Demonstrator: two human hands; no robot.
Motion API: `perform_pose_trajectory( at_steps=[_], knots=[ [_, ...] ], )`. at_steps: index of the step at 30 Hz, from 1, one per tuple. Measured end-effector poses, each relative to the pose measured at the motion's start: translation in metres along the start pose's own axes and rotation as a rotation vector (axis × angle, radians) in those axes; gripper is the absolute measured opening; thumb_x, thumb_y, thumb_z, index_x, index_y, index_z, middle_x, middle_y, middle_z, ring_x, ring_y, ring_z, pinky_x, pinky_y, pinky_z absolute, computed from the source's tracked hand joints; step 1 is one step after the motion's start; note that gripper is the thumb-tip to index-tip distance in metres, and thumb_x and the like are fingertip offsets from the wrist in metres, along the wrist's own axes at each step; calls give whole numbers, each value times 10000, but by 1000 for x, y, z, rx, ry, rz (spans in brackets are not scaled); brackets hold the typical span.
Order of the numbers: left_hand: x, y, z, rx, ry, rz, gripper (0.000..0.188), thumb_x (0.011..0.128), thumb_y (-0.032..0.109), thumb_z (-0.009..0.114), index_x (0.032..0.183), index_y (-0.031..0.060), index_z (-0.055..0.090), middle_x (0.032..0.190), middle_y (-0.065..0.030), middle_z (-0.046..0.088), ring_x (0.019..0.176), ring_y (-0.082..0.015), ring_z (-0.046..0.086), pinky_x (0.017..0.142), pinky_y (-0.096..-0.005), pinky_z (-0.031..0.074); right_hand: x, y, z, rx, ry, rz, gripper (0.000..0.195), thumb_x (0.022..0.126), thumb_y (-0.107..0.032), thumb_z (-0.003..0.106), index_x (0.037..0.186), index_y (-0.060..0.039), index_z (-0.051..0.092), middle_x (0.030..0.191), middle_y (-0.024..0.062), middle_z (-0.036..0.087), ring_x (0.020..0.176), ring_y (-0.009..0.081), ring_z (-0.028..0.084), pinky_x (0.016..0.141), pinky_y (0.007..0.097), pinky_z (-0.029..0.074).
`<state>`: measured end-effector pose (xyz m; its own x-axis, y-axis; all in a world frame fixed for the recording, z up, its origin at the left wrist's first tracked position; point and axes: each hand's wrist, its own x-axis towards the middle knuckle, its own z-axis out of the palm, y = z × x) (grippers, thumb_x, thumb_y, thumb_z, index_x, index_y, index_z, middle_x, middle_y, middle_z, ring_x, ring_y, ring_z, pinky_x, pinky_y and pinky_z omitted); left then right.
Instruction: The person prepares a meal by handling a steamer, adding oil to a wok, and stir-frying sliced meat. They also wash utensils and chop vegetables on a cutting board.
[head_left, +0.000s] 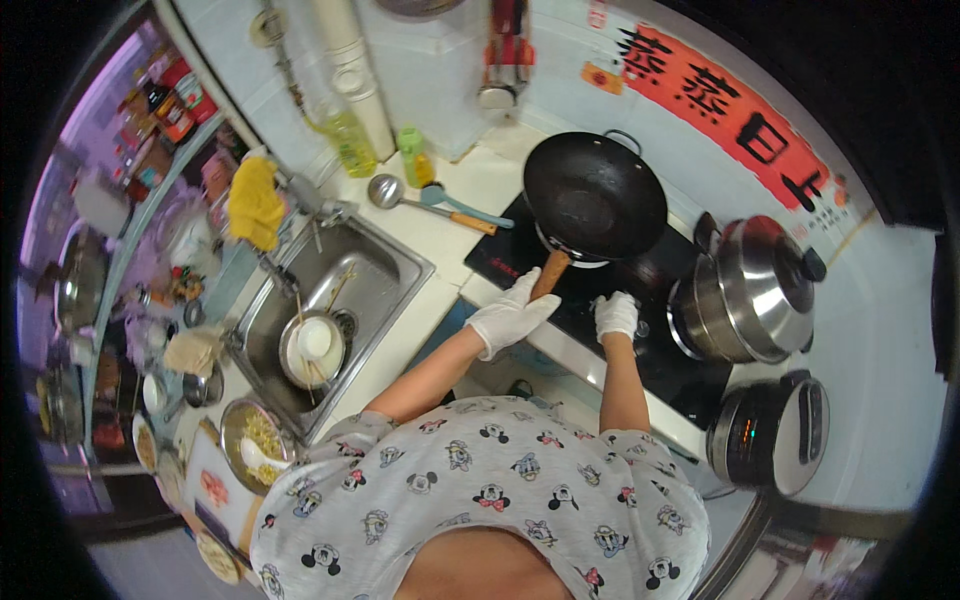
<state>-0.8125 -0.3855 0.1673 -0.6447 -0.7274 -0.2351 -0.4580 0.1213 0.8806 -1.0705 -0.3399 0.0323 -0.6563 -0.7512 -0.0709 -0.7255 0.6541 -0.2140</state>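
Both of my hands wear thin white gloves. The brown wooden handle (553, 274) of a black wok (596, 196) lies between the thumb and fingers of my left hand (514, 313), which holds it loosely. The wok sits on the left part of a black glass cooktop (570, 319), and only its dark inner surface shows. My right hand (617, 315) is at the cooktop's front, right of the wok handle. Its fingers are bent down at the glass; whether anything is under them is hidden.
A lidded steel steamer pot (750, 300) stands right of my right hand, with a rice cooker (757, 435) nearer me. A ladle (420, 199) and spatula (469, 208) lie left of the wok. The sink (382, 262) holds a bowl (313, 337); a cutting board (221, 480) bears pinkish pieces.
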Motion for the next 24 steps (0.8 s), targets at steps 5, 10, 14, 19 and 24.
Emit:
perform_pose_trajectory(
  at_steps=[5, 10, 14, 19, 24],
  knots=[
    [19, -45, -5, -202, 131, 11, 762, 990, 459, 518, 1518, -15, 242, 1461, -190, 433, 1284, -239, 474, 1030, -295, 405, -22, -21, -29, 7, 83, 59, 762, 816, -427, 695, 1366, 50, 468, 1232, 274, 577, 1073, 395, 627, 911, 437, 523],
    [77, -90, -31, -304, 347, -89, 574, 1017, 324, 476, 1486, 24, 336, 1393, -152, 521, 1208, -259, 543, 1028, -354, 430, -55, -28, -68, 231, 467, -18, 646, 896, -289, 657, 1396, 54, 435, 1239, 271, 565, 1095, 381, 598, 950, 428, 494],
    [126, -106, -56, 263, 466, 3, 497, 942, 196, 491, 1394, -10, 452, 1376, -272, 499, 1263, -405, 501, 1073, -415, 402, -72, -20, -87, 480, 356, 98, 528, 925, -235, 642, 1363, 24, 502, 1157, 219, 591, 991, 323, 641, 873, 404, 517],
    [199, -130, -82, 626, 279, -90, 428, 873, 60, 534, 1301, 44, 524, 1389, -202, 522, 1292, -331, 509, 1019, -443, 459, -82, -3, -81, 601, 344, 25, 456, 928, -206, 651, 1318, 10, 555, 1040, 161, 614, 896, 265, 630, 825, 368, 515],
    [201, -103, -91, 936, -29, -257, 476, 805, 130, 680, 1269, 78, 587, 1314, -132, 573, 1179, -319, 610, 907, -460, 534, -83, 25, -69, 674, 358, -15, 397, 943, -177, 639, 1273, 35, 577, 968, 93, 591, 793, 168, 560, 727, 305, 481]
  ],
)
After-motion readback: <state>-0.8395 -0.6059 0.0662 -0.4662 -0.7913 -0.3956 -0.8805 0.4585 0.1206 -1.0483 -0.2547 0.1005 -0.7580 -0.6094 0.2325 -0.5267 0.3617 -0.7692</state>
